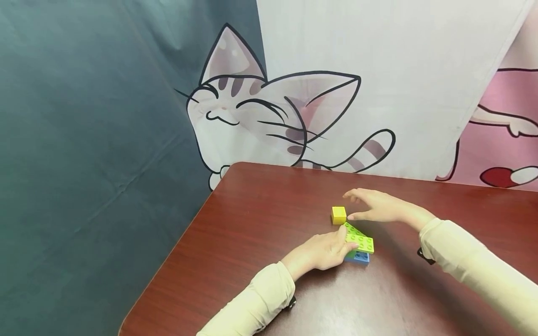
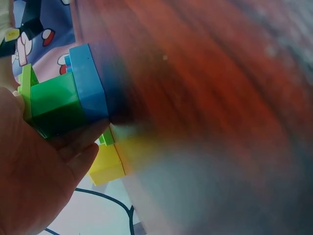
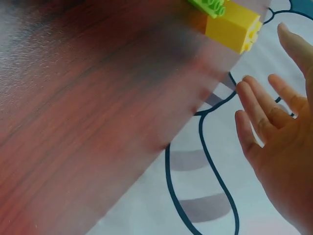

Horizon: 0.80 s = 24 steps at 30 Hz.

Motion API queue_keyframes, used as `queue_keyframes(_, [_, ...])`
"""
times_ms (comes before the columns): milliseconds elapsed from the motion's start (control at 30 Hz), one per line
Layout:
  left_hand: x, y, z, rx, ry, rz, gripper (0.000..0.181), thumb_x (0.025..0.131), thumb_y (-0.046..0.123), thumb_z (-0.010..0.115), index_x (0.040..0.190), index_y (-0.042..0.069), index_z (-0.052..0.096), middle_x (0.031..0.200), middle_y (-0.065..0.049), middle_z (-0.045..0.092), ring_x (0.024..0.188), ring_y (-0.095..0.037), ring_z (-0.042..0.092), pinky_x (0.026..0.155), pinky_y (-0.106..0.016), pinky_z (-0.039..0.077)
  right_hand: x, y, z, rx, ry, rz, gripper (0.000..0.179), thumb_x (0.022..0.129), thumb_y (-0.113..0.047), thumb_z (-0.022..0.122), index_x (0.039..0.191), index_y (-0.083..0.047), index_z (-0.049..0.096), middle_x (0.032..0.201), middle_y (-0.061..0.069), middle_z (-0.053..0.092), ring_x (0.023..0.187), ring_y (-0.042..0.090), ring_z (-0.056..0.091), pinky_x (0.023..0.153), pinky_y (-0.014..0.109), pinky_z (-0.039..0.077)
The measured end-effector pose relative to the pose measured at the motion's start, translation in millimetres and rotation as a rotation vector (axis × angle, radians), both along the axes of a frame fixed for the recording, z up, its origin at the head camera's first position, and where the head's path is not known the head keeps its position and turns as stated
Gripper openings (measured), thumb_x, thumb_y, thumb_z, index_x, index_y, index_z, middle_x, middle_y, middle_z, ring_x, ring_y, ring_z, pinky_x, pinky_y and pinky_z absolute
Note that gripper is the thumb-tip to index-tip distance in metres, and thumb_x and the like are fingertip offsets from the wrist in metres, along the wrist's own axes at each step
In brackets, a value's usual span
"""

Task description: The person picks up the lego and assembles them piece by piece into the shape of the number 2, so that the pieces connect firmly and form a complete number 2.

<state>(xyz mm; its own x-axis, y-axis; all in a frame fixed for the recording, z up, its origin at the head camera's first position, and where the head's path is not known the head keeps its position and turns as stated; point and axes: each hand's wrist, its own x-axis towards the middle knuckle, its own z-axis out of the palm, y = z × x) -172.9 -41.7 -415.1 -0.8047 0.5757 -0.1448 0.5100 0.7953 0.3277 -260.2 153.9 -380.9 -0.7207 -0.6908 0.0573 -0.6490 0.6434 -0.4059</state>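
Note:
A small stack of toy building blocks stands on the table, a blue brick point(image 1: 362, 257) at the bottom, a green brick point(image 2: 56, 105) on it, and a lime plate point(image 1: 365, 243) on top. My left hand point(image 1: 323, 251) grips this stack from its left side, thumb at the lime plate and fingers along the green and blue bricks. Just behind lies a green studded piece point(image 1: 352, 228), partly hidden by the stack. Beyond that sits a yellow block point(image 1: 338, 215), studs showing in the right wrist view. Hovering right of the yellow block, my right hand point(image 1: 380, 206) holds nothing, fingers loosely extended.
The dark red wooden table point(image 1: 235, 228) has its far edge close behind the yellow block. A curtain with a cartoon cat point(image 1: 252, 126) hangs past that edge. Both wrists wear dark straps below pale sleeves point(image 1: 269, 289).

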Motion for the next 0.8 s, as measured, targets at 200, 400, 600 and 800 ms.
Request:
queue_keyframes(200, [2.5,0.2,-1.1,0.001,0.006,-0.002,0.042,0.097,0.054,0.031,0.114,0.016,0.038,0.103,0.005,0.06,0.094,-0.006,0.059,0.079,-0.028,0.047,-9.1,-8.3,-14.2,-0.002,-0.036,0.056,0.054,0.082,-0.034,0.071,0.124,-0.007,0.051,0.108,0.006,0.061,0.102,0.024,0.058,0.087,0.048,0.045])
queue_keyframes(400, [2.3,-1.6,0.5,0.047,0.005,-0.038,0.038,0.096,0.051,0.037,0.11,0.015,0.038,0.087,0.0,0.061,0.079,-0.008,0.059,0.072,-0.023,0.047,-12.7,-13.6,-23.7,-0.02,-0.008,0.101,0.043,0.079,-0.024,0.074,0.115,-0.009,0.057,0.104,0.003,0.061,0.096,0.021,0.059,0.083,0.045,0.046])
queue_keyframes(600, [1.9,-0.8,2.2,0.041,-0.002,-0.01,0.038,0.094,0.053,0.04,0.107,0.017,0.039,0.079,0.0,0.058,0.071,-0.009,0.058,0.065,-0.023,0.045,-16.3,-16.8,-30.2,-0.026,0.015,0.103,0.036,0.079,-0.018,0.074,0.11,-0.008,0.059,0.1,0.002,0.063,0.091,0.02,0.06,0.081,0.042,0.048])
queue_keyframes(800, [-1.4,-0.6,6.3,0.041,-0.002,-0.012,0.037,0.093,0.053,0.043,0.104,0.017,0.041,0.077,0.006,0.052,0.068,-0.006,0.054,0.062,-0.021,0.042,-20.9,-20.6,-33.7,-0.05,-0.014,0.09,0.031,0.08,-0.017,0.073,0.107,-0.009,0.058,0.098,0.002,0.064,0.091,0.021,0.062,0.081,0.043,0.049])
